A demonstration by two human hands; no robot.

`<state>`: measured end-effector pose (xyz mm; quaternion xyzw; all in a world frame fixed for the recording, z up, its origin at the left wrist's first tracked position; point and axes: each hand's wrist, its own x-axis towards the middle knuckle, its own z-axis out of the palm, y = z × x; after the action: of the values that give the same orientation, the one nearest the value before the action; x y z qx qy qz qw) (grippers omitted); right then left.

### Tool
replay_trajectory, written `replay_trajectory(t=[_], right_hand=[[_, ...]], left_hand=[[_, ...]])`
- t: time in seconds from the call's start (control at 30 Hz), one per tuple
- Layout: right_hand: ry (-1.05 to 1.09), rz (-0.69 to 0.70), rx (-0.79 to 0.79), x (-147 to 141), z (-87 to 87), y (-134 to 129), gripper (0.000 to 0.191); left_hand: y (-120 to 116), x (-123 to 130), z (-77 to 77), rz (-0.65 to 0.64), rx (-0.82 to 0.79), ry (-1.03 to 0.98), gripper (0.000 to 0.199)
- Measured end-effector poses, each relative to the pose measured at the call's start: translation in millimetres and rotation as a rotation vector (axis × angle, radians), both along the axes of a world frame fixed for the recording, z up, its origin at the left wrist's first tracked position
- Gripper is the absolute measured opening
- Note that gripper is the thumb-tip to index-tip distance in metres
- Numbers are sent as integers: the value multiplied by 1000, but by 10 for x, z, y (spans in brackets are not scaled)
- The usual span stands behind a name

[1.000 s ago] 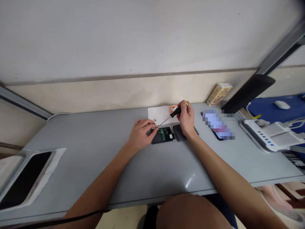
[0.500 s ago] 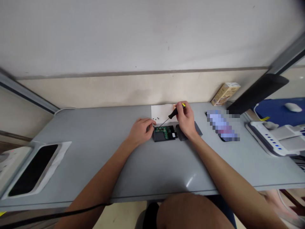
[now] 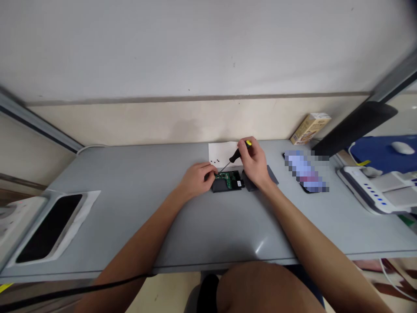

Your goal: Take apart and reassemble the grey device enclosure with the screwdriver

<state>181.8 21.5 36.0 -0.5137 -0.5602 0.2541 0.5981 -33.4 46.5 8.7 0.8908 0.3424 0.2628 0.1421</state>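
My right hand point(image 3: 254, 161) is wrapped around a screwdriver point(image 3: 235, 155) with a black handle and a yellow end. Its thin shaft slants down to the left, the tip reaching the upper left part of a green circuit board point(image 3: 230, 177). That board sits in an opened dark casing point(image 3: 220, 185) lying flat on the table. My left hand point(image 3: 197, 179) grips the casing's left end, fingers curled and thumb close to the screwdriver tip, covering that corner. Beneath my right wrist lies a dark grey flat cover point(image 3: 271, 174). Several tiny dark screws point(image 3: 215, 161) rest on a white paper point(image 3: 224, 152) behind.
A phone with a blurred screen point(image 3: 304, 171) lies right of my hand, near a carton point(image 3: 310, 128) and a black upright object point(image 3: 355, 126). A white power strip point(image 3: 365, 189) stands far right. At the left is a black-screened tablet-like device point(image 3: 48, 228) on white paper.
My left fingers have closed in toward the screwdriver tip, covering more of the board's left corner. The screwdriver has barely shifted. The whole view has moved slightly.
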Motion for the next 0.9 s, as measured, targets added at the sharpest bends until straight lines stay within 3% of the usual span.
replay_trajectory(t=[0.23,0.43,0.63,0.77,0.9], right_hand=[[-131,125,88,-201,247,39,30],[244,375,55,-504,220,256,31],[457,291,-3,-526,151,192,46],[523,300,-15,-410,137,185,35],[590,292,-46,-376,118,204,51]], left_hand=[[12,1,-26,-21,37,1,25],[16,-8,-20,-2,32,19,23],[28,5,-31,-14,54,23,24],[37,10,-47,-16,59,3,24],[31,7,-32,-21,61,12,23]])
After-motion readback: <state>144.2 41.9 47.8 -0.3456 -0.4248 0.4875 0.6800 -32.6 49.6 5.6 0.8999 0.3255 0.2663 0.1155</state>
